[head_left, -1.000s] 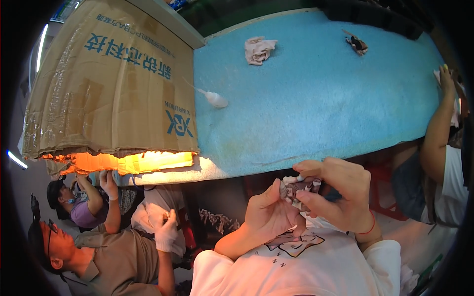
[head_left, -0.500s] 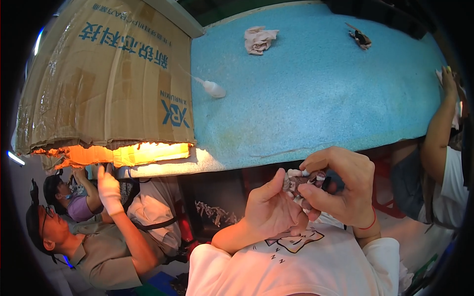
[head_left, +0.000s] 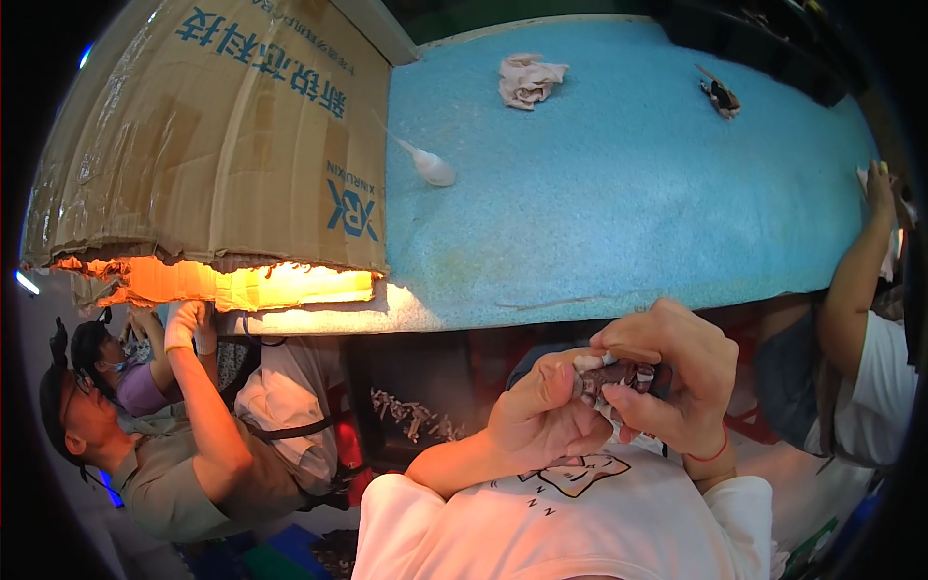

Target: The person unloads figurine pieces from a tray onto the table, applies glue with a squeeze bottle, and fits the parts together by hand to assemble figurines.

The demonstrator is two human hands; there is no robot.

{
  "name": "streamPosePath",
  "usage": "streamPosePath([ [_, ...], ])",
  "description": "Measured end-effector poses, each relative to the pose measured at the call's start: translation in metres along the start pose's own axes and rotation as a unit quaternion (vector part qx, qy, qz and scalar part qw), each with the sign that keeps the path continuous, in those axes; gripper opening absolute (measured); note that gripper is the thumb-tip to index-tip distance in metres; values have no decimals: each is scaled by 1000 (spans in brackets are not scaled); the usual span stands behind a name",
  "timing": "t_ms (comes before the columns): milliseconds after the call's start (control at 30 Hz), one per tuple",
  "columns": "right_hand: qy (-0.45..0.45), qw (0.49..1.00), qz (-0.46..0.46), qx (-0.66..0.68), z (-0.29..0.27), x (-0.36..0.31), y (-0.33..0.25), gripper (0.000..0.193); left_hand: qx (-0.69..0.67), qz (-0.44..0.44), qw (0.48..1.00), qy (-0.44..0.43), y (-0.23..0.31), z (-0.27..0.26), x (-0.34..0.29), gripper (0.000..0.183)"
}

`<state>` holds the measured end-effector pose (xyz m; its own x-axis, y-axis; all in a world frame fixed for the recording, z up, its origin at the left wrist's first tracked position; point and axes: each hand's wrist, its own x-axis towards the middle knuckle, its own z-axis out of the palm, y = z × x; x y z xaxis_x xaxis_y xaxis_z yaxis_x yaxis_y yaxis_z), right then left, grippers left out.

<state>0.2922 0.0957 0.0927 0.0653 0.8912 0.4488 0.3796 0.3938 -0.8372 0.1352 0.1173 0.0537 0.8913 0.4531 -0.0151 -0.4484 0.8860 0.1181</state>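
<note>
A small brown piece with pale parts [head_left: 621,373] is between my two hands, in front of my chest and just off the table's near edge. It may be a figurine, though fingers hide much of it. My left hand [head_left: 536,411] is closed around its left and lower side, the thumb pointing up beside it. From the right, my right hand [head_left: 684,375] grips the same piece with a bent thumb and curled index finger. Some fingertips have white coverings. A bit of whitish material shows below the piece, too small to name.
On the blue table [head_left: 599,203] are a crumpled pale cloth [head_left: 530,81], a white squeeze bottle [head_left: 433,168] with a thin nozzle and a small dark object [head_left: 720,100]. A large cardboard box [head_left: 222,155] glows orange inside. Beneath, a dark bin [head_left: 416,391] contains small pieces. People sit at both sides.
The brown piece has turned between my fingers and shows more of its brown side. My hands are slightly further right. The co-worker at left has drawn a raised hand a little left.
</note>
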Motion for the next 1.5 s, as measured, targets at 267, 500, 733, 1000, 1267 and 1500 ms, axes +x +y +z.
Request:
streamPosePath([
  [267, 16, 996, -80, 28, 5, -8, 2, 32, -3, 6, 1000, 6, -3, -6, -11, 51],
  [500, 13, 992, -123, 7, 6, -14, -2, 39, 65, 19, 998, 4, -8, -5, -18, 48],
  [733, 0, 998, -47, 29, 12, -16, 3, 29, -81, -30, 996, 23, -13, -6, -15, 43],
  [1000, -5, 998, 44, -43, 19, -10, -4, 17, -205, -31, 975, 74, -15, -7, -14, 48],
  [1267, -13, 996, 51, -72, 23, -4, -6, 16, -296, -41, 952, 72, -11, -7, -15, 50],
  [1500, -27, 994, 100, 25, 22, -10, -3, 20, -70, 12, 995, 65, -9, -15, -16, 47],
])
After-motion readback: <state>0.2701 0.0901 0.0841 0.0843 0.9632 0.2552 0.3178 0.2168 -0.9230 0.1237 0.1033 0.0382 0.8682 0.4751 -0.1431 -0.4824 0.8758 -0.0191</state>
